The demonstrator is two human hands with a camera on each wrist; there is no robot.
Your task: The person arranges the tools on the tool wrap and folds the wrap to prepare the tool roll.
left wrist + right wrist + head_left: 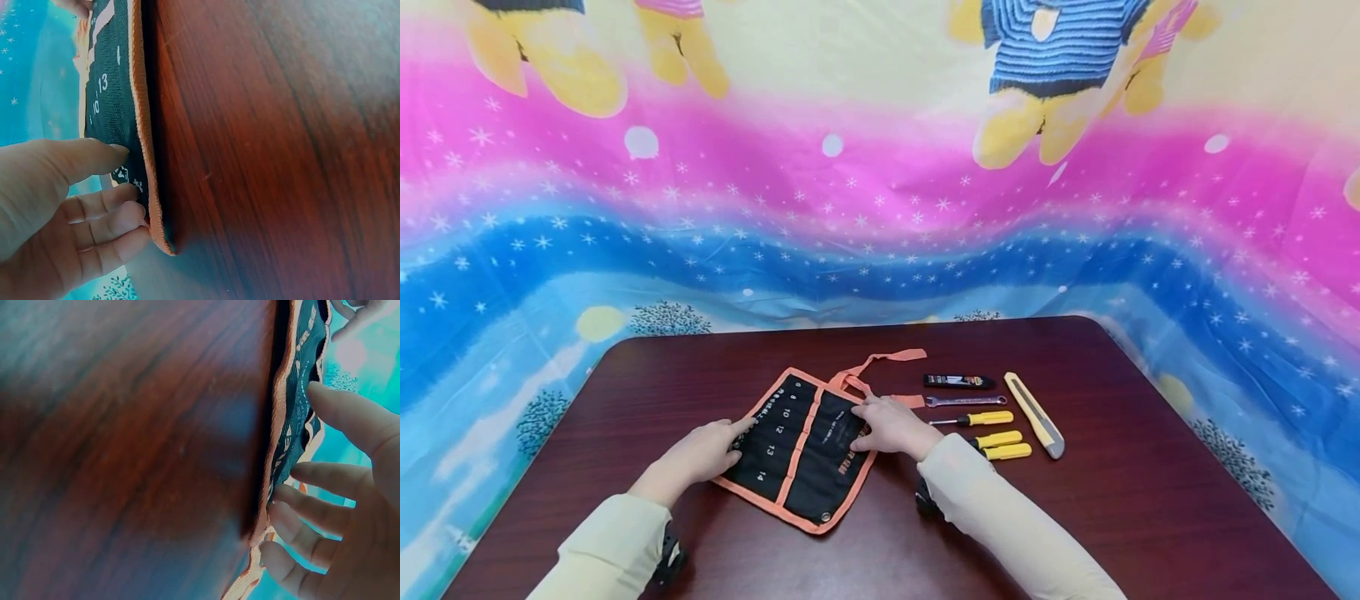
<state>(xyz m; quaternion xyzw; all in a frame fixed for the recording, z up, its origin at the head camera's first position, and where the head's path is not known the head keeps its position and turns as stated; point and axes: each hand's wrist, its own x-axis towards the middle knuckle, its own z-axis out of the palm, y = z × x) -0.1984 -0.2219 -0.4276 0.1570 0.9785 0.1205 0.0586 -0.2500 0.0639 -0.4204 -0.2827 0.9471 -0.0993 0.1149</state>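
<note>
A black fabric tool roll (758, 454) with orange trim lies spread on the table, printed with sizes such as 10, 12 and 13. My left hand (703, 452) rests at its left edge, thumb and fingertips on the black cloth. In the left wrist view the fingers (109, 225) are slightly bent at the orange border. Over the roll's right part is my right hand (891, 427), its fingers spread and touching the fabric. The right wrist view has its thumb (350, 415) and fairly straight fingers against the roll's edge. Orange tie straps (868, 367) trail off the far side.
Right of the roll lie a black case (958, 382), a combination wrench (966, 402), several yellow-handled screwdrivers (992, 418) and a yellow utility knife (1033, 417). The dark wooden table (647, 392) meets a printed cloth backdrop (850, 192) behind.
</note>
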